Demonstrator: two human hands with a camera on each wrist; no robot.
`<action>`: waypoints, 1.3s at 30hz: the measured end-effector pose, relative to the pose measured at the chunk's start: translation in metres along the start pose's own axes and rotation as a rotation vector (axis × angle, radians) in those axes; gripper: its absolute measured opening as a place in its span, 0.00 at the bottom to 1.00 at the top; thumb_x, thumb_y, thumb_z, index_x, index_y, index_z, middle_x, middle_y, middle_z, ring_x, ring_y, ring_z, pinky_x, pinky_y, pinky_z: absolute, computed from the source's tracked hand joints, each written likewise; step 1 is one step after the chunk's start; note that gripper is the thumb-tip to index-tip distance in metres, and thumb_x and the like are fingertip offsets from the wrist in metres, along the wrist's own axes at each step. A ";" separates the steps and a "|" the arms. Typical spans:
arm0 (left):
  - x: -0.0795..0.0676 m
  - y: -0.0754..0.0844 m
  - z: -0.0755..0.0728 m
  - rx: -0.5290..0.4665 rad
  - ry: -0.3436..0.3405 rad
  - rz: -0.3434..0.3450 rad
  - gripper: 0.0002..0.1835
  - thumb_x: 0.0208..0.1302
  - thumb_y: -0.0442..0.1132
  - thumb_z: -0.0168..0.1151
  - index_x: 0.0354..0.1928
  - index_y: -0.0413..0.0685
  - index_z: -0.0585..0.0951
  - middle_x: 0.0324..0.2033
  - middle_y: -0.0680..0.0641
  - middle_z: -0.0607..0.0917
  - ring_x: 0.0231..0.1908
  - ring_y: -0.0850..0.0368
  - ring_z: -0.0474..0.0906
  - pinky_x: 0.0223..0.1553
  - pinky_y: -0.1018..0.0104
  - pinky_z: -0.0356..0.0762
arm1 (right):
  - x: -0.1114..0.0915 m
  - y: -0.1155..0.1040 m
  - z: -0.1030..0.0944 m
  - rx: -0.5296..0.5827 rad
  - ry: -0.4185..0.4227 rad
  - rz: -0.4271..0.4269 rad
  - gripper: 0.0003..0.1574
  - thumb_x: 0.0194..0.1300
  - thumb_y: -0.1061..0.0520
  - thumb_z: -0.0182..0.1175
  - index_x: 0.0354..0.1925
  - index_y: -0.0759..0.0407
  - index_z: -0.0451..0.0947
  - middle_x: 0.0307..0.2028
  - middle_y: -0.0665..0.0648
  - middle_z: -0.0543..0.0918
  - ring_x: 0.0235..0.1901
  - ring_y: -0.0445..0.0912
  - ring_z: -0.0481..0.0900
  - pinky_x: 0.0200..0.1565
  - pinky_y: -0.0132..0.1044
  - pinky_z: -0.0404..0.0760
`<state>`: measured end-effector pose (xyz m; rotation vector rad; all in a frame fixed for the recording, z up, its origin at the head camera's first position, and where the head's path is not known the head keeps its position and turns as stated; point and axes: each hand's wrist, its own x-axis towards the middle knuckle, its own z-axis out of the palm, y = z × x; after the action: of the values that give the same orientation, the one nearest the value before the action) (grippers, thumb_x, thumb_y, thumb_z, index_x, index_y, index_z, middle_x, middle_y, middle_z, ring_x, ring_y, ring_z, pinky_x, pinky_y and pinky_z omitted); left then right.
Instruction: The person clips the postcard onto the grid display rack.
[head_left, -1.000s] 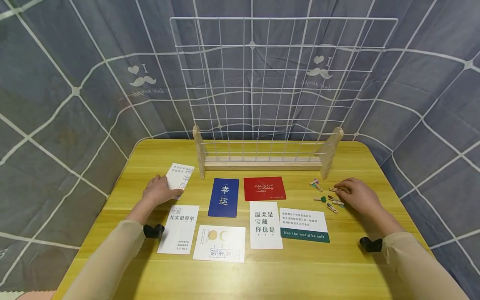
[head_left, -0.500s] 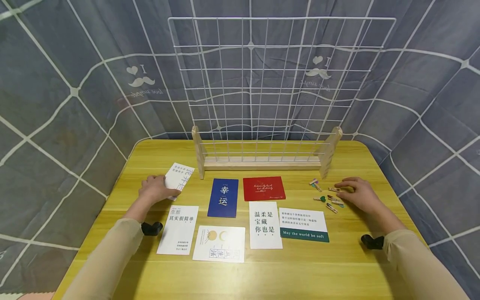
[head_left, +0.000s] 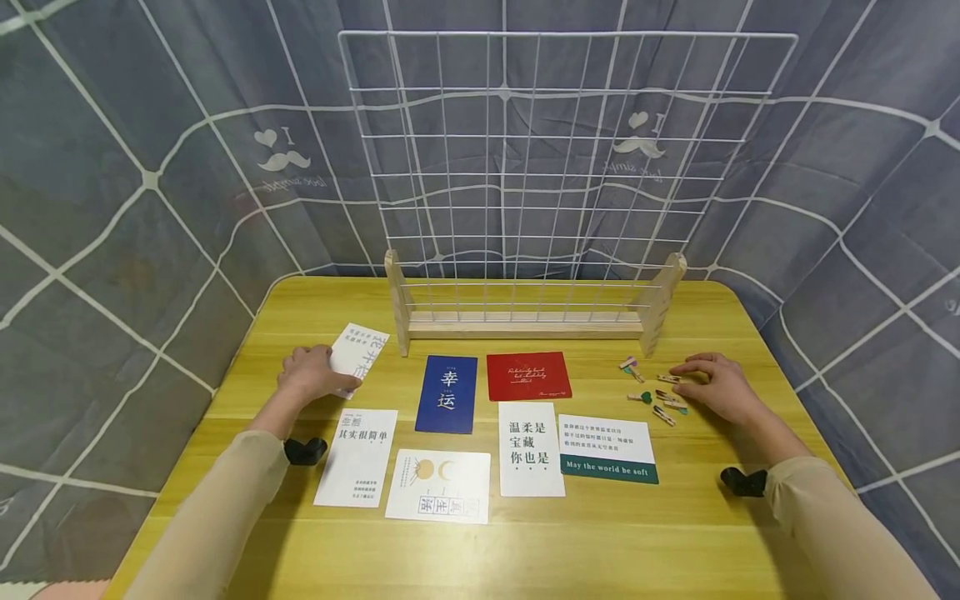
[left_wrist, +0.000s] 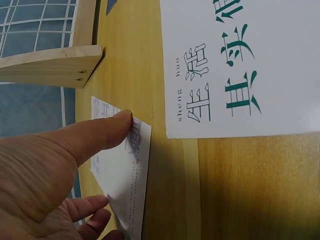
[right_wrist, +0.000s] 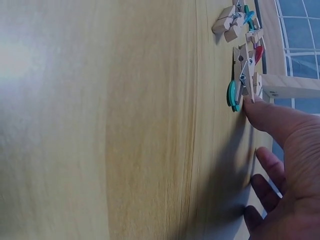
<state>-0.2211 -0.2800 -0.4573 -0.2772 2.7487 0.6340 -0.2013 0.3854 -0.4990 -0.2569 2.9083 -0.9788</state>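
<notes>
On the yellow wood-grain tabletop, my left hand, loosely spread, touches a white, purple-lettered paper card; my relaxed right hand touches a pale-wood clothespin. Neither grips. Careless pinching might crease the card.

A long, plain beige sleeve covers the left arm; a matching beige sleeve, lightly creased, covers the right. Beside each cuff, on its inner side, sits a small black device with a rounded end. Beyond each cuff, the hand is bare.
</notes>
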 end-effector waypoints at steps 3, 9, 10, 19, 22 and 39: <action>0.000 0.001 -0.001 -0.011 -0.002 -0.002 0.53 0.58 0.53 0.75 0.72 0.25 0.60 0.57 0.24 0.63 0.54 0.28 0.57 0.55 0.34 0.60 | 0.000 -0.001 0.001 0.005 0.009 0.014 0.23 0.68 0.53 0.69 0.54 0.66 0.83 0.61 0.74 0.70 0.65 0.75 0.55 0.62 0.73 0.49; 0.000 0.003 -0.002 -0.048 0.022 -0.019 0.55 0.55 0.51 0.77 0.73 0.28 0.56 0.60 0.23 0.63 0.56 0.27 0.58 0.57 0.32 0.58 | 0.001 -0.001 0.001 -0.008 0.027 0.016 0.21 0.69 0.53 0.69 0.52 0.66 0.84 0.60 0.74 0.70 0.63 0.72 0.58 0.61 0.71 0.49; 0.000 0.004 -0.002 -0.059 0.030 -0.023 0.55 0.55 0.50 0.78 0.74 0.28 0.55 0.60 0.23 0.63 0.56 0.27 0.58 0.58 0.32 0.58 | 0.001 -0.001 0.002 -0.012 0.029 0.013 0.20 0.69 0.53 0.68 0.52 0.67 0.84 0.60 0.74 0.70 0.63 0.71 0.59 0.62 0.71 0.49; 0.002 0.005 0.002 -0.079 0.050 -0.055 0.58 0.53 0.49 0.80 0.74 0.31 0.53 0.58 0.26 0.67 0.54 0.29 0.63 0.57 0.35 0.61 | 0.001 0.000 0.004 -0.008 0.038 0.030 0.22 0.70 0.50 0.67 0.52 0.67 0.83 0.60 0.74 0.69 0.63 0.73 0.57 0.61 0.72 0.50; 0.002 0.005 0.002 -0.071 0.047 -0.052 0.59 0.54 0.49 0.79 0.75 0.30 0.51 0.59 0.26 0.67 0.55 0.29 0.63 0.58 0.34 0.60 | 0.000 0.001 0.004 0.003 0.041 0.044 0.23 0.69 0.50 0.68 0.53 0.67 0.83 0.62 0.75 0.68 0.64 0.75 0.55 0.62 0.72 0.49; 0.001 -0.007 0.000 -0.063 -0.006 0.026 0.38 0.71 0.42 0.62 0.72 0.24 0.59 0.61 0.24 0.69 0.58 0.29 0.65 0.59 0.33 0.63 | 0.001 0.010 0.002 0.066 0.022 0.099 0.26 0.69 0.49 0.69 0.53 0.69 0.84 0.67 0.75 0.63 0.68 0.78 0.47 0.64 0.75 0.43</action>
<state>-0.2200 -0.2861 -0.4602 -0.2531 2.7339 0.7276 -0.2030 0.3919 -0.5070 -0.0985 2.8705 -1.0655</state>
